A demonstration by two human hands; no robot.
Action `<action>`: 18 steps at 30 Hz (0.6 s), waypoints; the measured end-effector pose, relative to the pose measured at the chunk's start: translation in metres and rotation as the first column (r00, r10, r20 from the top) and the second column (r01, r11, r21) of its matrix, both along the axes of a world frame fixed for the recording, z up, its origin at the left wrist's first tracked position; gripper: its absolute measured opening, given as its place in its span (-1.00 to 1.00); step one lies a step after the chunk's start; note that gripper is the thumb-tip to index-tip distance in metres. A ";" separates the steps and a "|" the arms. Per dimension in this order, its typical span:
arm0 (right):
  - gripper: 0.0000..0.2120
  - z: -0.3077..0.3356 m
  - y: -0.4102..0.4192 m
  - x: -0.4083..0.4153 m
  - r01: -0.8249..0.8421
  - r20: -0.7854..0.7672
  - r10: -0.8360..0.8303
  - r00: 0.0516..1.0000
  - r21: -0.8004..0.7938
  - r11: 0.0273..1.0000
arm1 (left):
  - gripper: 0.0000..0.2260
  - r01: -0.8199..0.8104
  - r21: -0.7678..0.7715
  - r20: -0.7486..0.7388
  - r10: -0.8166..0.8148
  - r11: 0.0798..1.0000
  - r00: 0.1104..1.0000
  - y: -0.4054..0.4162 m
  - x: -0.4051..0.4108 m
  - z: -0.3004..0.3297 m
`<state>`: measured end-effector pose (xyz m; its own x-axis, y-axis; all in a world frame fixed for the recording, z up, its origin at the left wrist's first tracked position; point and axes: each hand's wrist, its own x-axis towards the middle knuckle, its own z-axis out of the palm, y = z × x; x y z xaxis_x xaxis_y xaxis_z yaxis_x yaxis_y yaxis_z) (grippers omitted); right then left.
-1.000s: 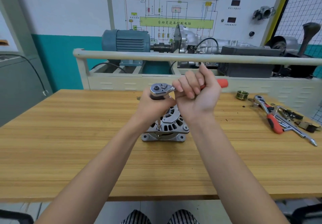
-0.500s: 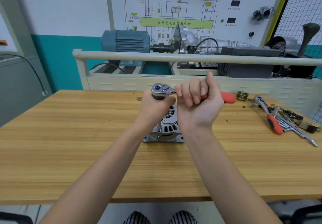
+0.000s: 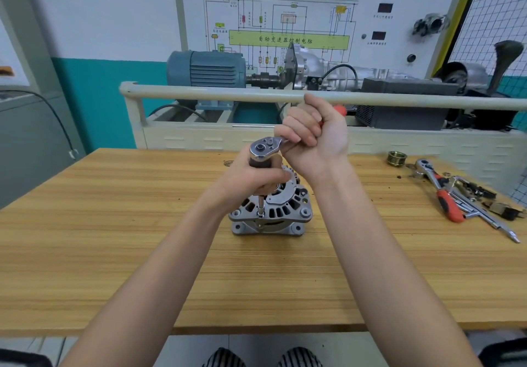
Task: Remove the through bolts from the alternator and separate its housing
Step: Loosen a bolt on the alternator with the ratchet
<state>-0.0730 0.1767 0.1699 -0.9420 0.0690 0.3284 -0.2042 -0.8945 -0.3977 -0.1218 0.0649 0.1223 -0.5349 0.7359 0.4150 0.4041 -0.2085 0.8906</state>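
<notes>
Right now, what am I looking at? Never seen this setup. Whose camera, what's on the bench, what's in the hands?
There is no robot here: a person works with bare hands, and the single picture comes from a wide-angle camera worn on their head, looking forward and down. On the wooden workbench stands an alternator, silver and vented. The right hand grips the red handle of a ratchet wrench. The left hand holds the dark socket extension just under the ratchet head, steadying it over a bolt at the housing's edge. To the right lie a second ratchet wrench with a red grip, a small grooved pulley and loose small parts. Behind the bench is a training rig with a blue-grey electric motor and a wiring diagram board.
</notes>
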 end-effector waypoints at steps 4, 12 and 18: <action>-0.48 -0.019 -0.017 0.016 0.315 -0.105 -0.321 0.941 -0.076 0.946 | -0.71 -0.218 0.127 0.109 0.205 0.968 0.973 0.008 0.007 -0.007; -0.48 -0.021 -0.016 0.020 0.351 -0.144 -0.353 0.924 -0.044 0.935 | -0.61 -0.352 0.076 0.043 0.350 0.933 0.936 0.010 0.008 -0.006; -0.58 0.002 0.004 -0.001 -0.077 -0.005 0.077 0.997 0.043 0.996 | -0.72 -0.055 -0.110 -0.083 0.046 0.992 0.996 -0.004 0.003 0.004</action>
